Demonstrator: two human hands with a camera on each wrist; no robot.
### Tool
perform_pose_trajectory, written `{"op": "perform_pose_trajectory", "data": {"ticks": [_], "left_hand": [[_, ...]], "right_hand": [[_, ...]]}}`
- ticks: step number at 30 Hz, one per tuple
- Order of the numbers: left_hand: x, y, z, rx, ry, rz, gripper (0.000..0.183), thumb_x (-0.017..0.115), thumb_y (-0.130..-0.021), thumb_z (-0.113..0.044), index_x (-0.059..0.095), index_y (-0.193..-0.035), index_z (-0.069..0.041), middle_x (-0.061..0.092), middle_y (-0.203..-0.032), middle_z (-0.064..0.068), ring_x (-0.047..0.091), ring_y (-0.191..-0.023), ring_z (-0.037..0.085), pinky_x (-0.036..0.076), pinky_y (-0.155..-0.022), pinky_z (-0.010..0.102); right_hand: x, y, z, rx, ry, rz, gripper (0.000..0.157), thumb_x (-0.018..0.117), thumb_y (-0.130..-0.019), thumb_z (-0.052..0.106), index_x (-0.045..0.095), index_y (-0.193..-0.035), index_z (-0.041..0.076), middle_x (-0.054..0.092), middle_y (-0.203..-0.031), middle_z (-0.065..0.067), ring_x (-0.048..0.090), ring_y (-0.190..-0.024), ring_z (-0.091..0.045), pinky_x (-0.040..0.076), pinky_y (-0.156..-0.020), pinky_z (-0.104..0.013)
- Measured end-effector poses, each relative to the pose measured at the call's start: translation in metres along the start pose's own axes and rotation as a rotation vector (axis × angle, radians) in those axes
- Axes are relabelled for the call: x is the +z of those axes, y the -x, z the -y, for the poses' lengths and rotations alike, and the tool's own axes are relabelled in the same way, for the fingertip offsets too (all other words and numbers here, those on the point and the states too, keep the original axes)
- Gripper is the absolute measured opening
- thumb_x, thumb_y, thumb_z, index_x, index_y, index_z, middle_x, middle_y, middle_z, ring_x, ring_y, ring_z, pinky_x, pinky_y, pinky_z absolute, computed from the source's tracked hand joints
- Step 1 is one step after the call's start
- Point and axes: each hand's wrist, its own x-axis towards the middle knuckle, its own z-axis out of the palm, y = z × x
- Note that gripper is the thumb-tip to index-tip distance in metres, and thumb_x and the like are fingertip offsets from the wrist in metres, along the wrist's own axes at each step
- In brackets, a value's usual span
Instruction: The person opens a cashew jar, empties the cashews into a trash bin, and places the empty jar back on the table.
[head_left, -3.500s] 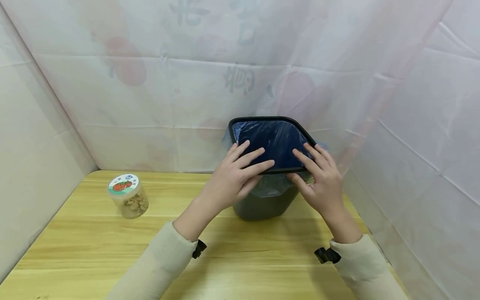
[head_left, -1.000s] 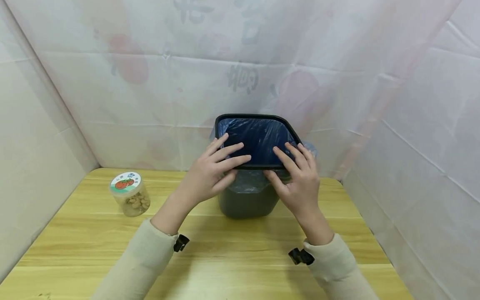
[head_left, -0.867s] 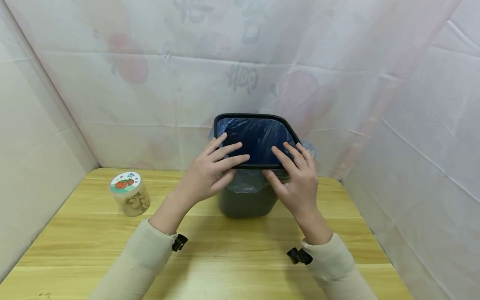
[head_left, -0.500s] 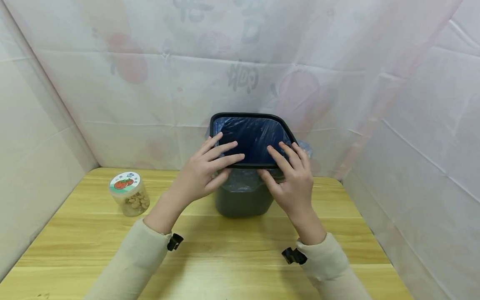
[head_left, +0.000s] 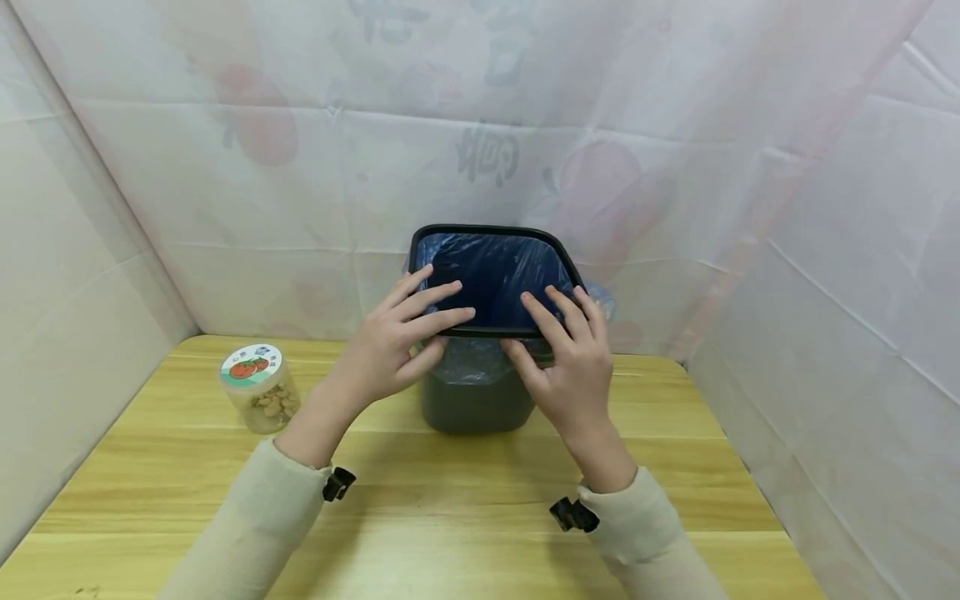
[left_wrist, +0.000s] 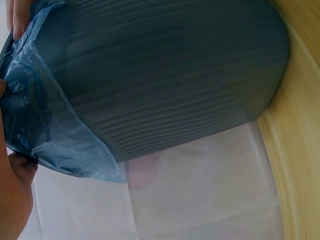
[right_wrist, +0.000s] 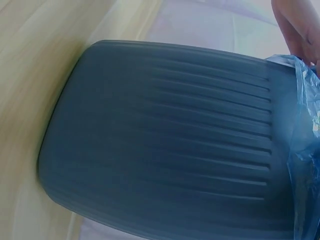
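A dark grey trash can stands upright on the wooden table, its black rim facing me. A translucent blue bag lines it and folds down over the outside. My left hand grips the rim at the near left, fingers over the opening and thumb outside. At the near right my right hand holds the rim the same way. Ribbed side walls of the trash can fill both wrist views, with the bag's overhanging edge beside the hand.
A clear jar of cashew-like nuts with a tomato-printed lid stands at the left, near my left forearm. Behind the trash can hangs a pale printed cloth. More white cloth closes off the right side.
Both hands and the trash can have shifted left together along the table, a short way in the last second and farther since the earliest frame. The jar stays in its place.
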Motion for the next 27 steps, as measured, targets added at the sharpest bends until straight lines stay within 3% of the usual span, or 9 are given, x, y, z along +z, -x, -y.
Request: {"op": "perform_pose_trajectory", "data": {"ticks": [11, 19, 24, 27], "left_hand": [[-0.003, 0.003, 0.003, 0.003, 0.041, -0.039, 0.035, 0.06, -0.092, -0.011, 0.071, -0.126, -0.017, 0.059, -0.14, 0.014, 0.036, -0.144, 0.039, 0.029, -0.114, 0.064], [-0.007, 0.005, 0.004, -0.007, 0.04, -0.032, 0.035, 0.06, -0.093, -0.012, 0.071, -0.126, -0.018, 0.058, -0.141, 0.013, 0.035, -0.145, 0.038, 0.028, -0.114, 0.063], [-0.009, 0.004, 0.005, -0.03, 0.054, 0.011, 0.039, 0.062, -0.094, -0.021, 0.066, -0.132, -0.019, 0.051, -0.149, 0.011, 0.031, -0.148, 0.034, 0.024, -0.117, 0.062], [-0.012, 0.005, 0.004, -0.045, 0.061, 0.045, 0.048, 0.062, -0.095, -0.031, 0.059, -0.141, -0.019, 0.04, -0.157, 0.009, 0.024, -0.151, 0.034, 0.023, -0.118, 0.06]], "right_hand": [[0.001, -0.001, 0.007, 0.008, 0.013, 0.031, 0.058, 0.07, -0.087, 0.055, 0.066, -0.133, 0.021, 0.061, -0.136, -0.015, 0.044, -0.136, -0.042, 0.03, -0.116, -0.057], [0.002, -0.002, 0.011, 0.001, 0.002, 0.033, 0.058, 0.068, -0.088, 0.055, 0.067, -0.133, 0.019, 0.061, -0.136, -0.016, 0.044, -0.136, -0.043, 0.03, -0.115, -0.058], [-0.002, -0.005, 0.012, 0.037, -0.074, 0.082, 0.059, 0.073, -0.086, 0.049, 0.065, -0.135, 0.018, 0.053, -0.145, -0.017, 0.037, -0.141, -0.044, 0.021, -0.115, -0.067], [-0.007, -0.005, 0.013, 0.057, -0.132, 0.107, 0.061, 0.07, -0.087, 0.053, 0.062, -0.137, 0.019, 0.044, -0.153, -0.015, 0.027, -0.147, -0.043, 0.013, -0.113, -0.073]]}}
